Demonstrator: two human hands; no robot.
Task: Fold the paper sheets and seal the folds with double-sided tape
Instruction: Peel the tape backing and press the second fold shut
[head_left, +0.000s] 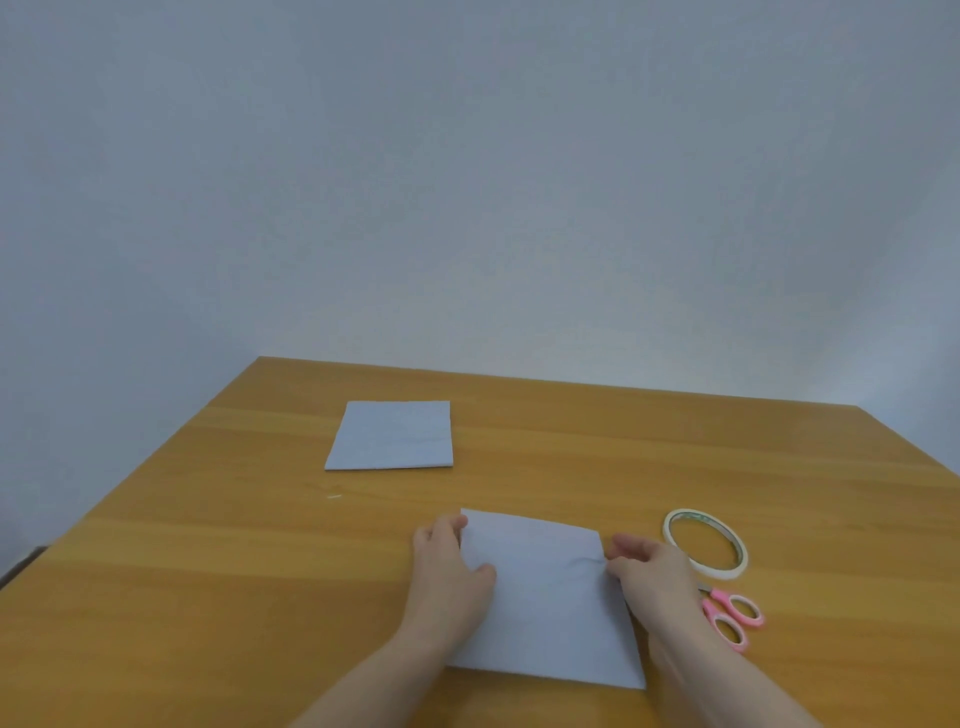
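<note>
Both hands grip the near sheet (545, 597) by its side edges — left hand (449, 566) on the left edge, thumb on top of the paper and fingers curled at the far-left corner; right hand (649, 571) on the right edge, fingertips pinching it where the paper puckers slightly. Sheet lies flat on the table (208, 571), near the front edge, a bit right of centre. It looks folded, white, roughly rectangular; long axis runs near-to-far, turned slightly counter-clockwise so the far edge slopes down to the right. Near edge sits between the two forearms. Second sheet (389, 436) lies farther back and to the left, well apart from the first, flat, also folded by the look of its layered near edge — close to square, edges about parallel with the table's back edge. Nobody touches it. Tape roll (706, 543) lies flat just right of the right hand, partly hidden behind it. Pink-handled scissors (732, 618) lie just near of the roll, by the right wrist, handles toward the right, blades hidden under the hand. Small white scrap (334, 497) sits on the table between the two sheets, to the left. Plain wall (467, 182) behind the table.
</note>
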